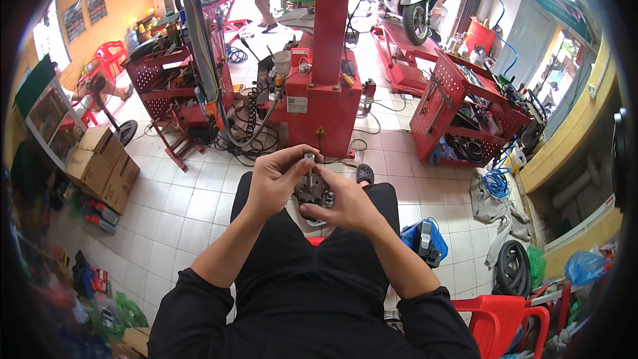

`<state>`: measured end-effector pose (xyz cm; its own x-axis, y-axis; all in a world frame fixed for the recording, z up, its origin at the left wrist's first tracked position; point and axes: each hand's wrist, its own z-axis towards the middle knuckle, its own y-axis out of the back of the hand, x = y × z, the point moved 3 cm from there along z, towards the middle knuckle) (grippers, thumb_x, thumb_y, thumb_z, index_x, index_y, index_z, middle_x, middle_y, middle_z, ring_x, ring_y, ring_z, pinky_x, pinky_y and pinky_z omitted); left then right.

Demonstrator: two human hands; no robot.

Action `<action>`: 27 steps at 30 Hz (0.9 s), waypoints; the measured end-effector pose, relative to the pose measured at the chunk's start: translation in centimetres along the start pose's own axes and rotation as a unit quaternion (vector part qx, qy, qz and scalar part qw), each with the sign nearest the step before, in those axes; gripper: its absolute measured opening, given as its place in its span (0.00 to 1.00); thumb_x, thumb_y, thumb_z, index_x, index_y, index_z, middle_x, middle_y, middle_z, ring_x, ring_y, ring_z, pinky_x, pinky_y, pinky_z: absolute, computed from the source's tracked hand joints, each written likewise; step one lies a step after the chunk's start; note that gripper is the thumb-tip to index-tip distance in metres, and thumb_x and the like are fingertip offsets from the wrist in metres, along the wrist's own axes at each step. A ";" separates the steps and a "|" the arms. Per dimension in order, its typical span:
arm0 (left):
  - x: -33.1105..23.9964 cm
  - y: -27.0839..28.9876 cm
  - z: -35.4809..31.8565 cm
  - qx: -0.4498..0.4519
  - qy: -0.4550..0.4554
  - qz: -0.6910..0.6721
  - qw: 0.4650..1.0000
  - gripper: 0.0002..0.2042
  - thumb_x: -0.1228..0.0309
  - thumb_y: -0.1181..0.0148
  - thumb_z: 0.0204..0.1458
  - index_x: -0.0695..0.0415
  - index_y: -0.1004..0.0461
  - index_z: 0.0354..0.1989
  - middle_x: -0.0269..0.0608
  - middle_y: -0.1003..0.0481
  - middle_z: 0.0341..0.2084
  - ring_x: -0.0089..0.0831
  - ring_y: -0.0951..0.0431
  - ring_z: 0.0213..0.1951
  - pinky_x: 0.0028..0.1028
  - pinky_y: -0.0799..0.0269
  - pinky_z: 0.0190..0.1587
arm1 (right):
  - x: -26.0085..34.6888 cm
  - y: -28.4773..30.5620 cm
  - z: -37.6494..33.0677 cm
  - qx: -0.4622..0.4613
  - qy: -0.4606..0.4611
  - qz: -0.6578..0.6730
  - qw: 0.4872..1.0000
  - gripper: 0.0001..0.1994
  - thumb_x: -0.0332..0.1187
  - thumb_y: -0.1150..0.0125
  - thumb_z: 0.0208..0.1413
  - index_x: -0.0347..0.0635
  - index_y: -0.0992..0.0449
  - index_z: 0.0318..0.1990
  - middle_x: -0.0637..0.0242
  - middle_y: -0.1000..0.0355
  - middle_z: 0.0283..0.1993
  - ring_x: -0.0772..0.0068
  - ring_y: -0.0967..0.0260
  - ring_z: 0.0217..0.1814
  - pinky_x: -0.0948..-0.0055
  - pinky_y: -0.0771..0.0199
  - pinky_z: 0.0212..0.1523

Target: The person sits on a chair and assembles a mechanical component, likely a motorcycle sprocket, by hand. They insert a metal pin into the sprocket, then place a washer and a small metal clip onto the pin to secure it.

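Between my knees, my left hand [274, 183] pinches the top of a slim silver metal rod [310, 174] with thumb and forefinger. The rod stands nearly upright, its round end at the fingertips. Below it is a dark grey metal mechanical part [307, 195], whose exact kind I cannot make out. My right hand [347, 203] is closed around this part's right side, thumb low and forefinger near the rod. Whether the rod sits inside the part or just in front of it, I cannot tell. My fingers cover much of both.
A red lift post base [322, 116] stands ahead, with cables on the tiles. Red tool carts [465, 110] flank it. Cardboard boxes [100, 166] are at left, a blue bag [425, 242] by my right leg, and a red plastic chair [492, 312] behind it.
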<state>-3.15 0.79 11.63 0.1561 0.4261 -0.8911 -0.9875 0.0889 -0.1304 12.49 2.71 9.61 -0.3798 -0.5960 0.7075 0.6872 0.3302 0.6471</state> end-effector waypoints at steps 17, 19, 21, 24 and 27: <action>-0.4 0.0 0.1 -0.001 0.014 0.007 1.000 0.08 0.75 0.44 0.57 0.67 0.24 0.42 0.35 0.23 0.33 0.19 0.24 0.36 0.20 0.28 0.41 | -3.0 3.4 0.9 -0.037 -0.047 0.107 0.993 0.29 0.41 0.33 0.48 0.38 0.32 0.56 0.55 0.25 0.42 0.64 0.26 0.42 0.66 0.27 0.42; -0.1 -0.2 0.0 0.001 0.013 0.001 1.000 0.09 0.76 0.44 0.57 0.67 0.24 0.42 0.35 0.23 0.33 0.18 0.25 0.36 0.21 0.27 0.41 | -1.2 2.0 0.5 0.014 0.029 0.102 0.994 0.30 0.43 0.32 0.47 0.37 0.31 0.55 0.54 0.26 0.43 0.64 0.26 0.43 0.66 0.27 0.42; 0.2 -0.4 -0.1 0.003 0.002 0.003 1.000 0.09 0.76 0.43 0.57 0.67 0.24 0.43 0.35 0.23 0.34 0.18 0.25 0.36 0.21 0.27 0.41 | -0.7 1.1 0.3 0.026 0.029 0.055 0.998 0.34 0.47 0.30 0.44 0.35 0.31 0.55 0.52 0.26 0.44 0.59 0.27 0.45 0.65 0.29 0.45; 0.4 -0.8 -0.3 0.007 -0.001 0.000 1.000 0.09 0.73 0.43 0.57 0.67 0.24 0.41 0.35 0.23 0.33 0.17 0.26 0.34 0.19 0.29 0.39 | -0.5 0.6 0.3 0.024 0.028 0.010 0.999 0.36 0.48 0.28 0.42 0.34 0.32 0.56 0.49 0.27 0.44 0.53 0.28 0.45 0.63 0.31 0.48; 0.5 -0.7 -0.2 0.009 -0.002 0.016 1.000 0.10 0.71 0.42 0.57 0.67 0.24 0.41 0.35 0.23 0.32 0.17 0.26 0.33 0.18 0.30 0.38 | -0.3 0.5 0.3 0.051 -0.003 0.026 0.998 0.37 0.47 0.28 0.41 0.35 0.33 0.56 0.50 0.26 0.43 0.54 0.28 0.45 0.63 0.30 0.48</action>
<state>-2.35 0.75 11.19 0.1255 0.4323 -0.8930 -0.9913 0.0916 -0.0950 12.76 3.21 9.79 -0.3488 -0.5726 0.7419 0.6400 0.4328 0.6349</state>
